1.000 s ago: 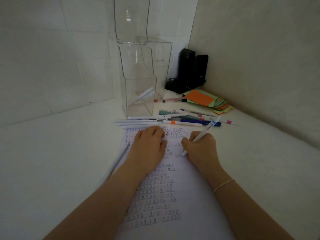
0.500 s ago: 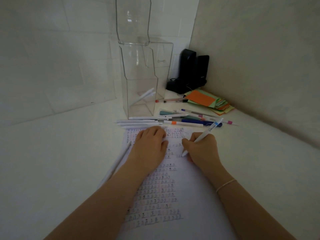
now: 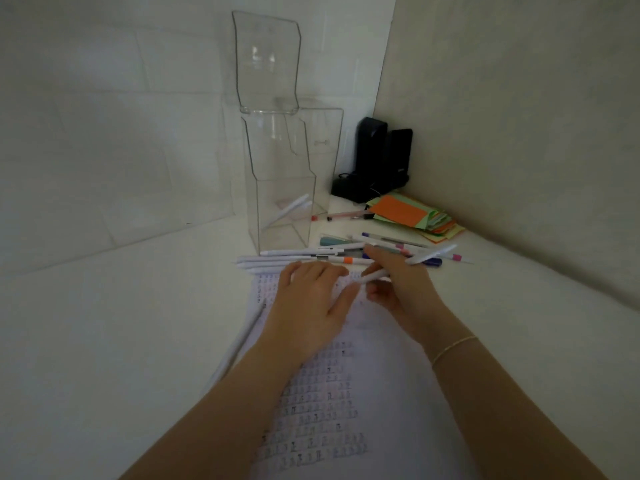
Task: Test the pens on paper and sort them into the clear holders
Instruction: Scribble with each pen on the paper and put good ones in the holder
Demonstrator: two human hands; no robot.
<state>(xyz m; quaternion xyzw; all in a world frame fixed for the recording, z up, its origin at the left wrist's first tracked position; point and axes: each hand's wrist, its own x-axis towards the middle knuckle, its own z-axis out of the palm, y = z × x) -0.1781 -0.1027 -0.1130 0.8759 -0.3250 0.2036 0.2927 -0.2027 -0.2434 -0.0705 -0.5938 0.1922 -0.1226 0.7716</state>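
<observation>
My left hand [image 3: 311, 299] lies flat, fingers spread, on the printed sheet of paper [image 3: 332, 403]. My right hand [image 3: 398, 289] holds a white pen [image 3: 426, 259] lifted off the sheet and lying nearly level, tip toward the left hand. Beyond the sheet lies a row of several pens [image 3: 311, 259], white and coloured. The front clear holder [image 3: 280, 188] stands behind them with two white pens [image 3: 291, 211] leaning inside. A second clear holder [image 3: 320, 143] stands just behind it.
Another white pen [image 3: 242, 337] lies along the paper's left edge. A stack of coloured paper slips [image 3: 412, 216] and two black speakers [image 3: 381, 157] sit in the far right corner. Two thin pens [image 3: 343, 215] lie by the holder. Walls close the back and right.
My right hand has lifted the white pen's tip off the paper and swung the pen from steep to nearly level. The left hand stayed on the sheet. The camera tilted slightly.
</observation>
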